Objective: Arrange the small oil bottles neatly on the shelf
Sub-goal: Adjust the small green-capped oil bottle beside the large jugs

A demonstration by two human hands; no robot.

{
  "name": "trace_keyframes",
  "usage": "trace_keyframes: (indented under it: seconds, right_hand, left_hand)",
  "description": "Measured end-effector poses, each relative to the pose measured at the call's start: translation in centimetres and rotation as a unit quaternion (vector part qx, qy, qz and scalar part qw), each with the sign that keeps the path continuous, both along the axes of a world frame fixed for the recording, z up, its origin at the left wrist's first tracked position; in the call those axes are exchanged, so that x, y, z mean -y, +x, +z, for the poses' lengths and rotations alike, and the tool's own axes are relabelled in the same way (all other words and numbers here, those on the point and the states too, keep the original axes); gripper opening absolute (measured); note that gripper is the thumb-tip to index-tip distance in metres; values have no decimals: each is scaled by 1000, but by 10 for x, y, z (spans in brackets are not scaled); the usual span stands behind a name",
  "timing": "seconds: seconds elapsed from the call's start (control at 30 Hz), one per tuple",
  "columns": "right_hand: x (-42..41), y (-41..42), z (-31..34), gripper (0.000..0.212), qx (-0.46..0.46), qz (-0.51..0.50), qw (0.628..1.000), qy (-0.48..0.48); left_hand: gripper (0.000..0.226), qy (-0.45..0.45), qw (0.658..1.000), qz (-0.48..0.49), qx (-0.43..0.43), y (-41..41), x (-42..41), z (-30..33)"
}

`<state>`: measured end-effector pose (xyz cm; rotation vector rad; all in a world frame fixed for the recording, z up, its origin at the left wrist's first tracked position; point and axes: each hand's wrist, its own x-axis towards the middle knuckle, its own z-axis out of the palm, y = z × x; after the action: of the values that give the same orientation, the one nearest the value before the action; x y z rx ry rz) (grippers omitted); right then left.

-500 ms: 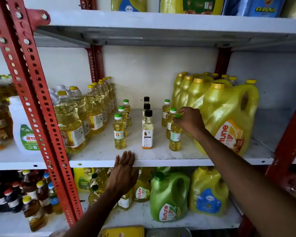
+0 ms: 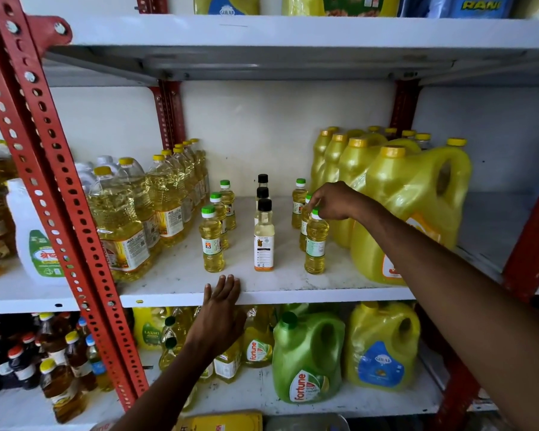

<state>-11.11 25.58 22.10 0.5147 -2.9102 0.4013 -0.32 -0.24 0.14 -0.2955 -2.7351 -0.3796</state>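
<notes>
Nearest, our left hand [image 2: 219,315] lies flat and spread on the front edge of the shelf [image 2: 293,290], holding nothing. Just past that edge stand three rows of small bottles running back: green-capped left [image 2: 211,241], black-capped middle [image 2: 264,236], green-capped right. Our right hand [image 2: 335,202] pinches the cap of the front right bottle [image 2: 315,242], beside the yellow jugs [image 2: 411,209].
</notes>
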Motion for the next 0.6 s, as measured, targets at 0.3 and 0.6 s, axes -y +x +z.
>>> trace_keyframes:
  seconds: [0.3,0.6]
  right_hand:
    - [2,-2,-5,30,21,-12,998,-58]
    - [5,-3,-8,39,0,-38,996,-80]
  left_hand:
    - [82,2,1000,-1,2,-1,0,1]
    - [74,-6,1000,5,3,-1,-1,0]
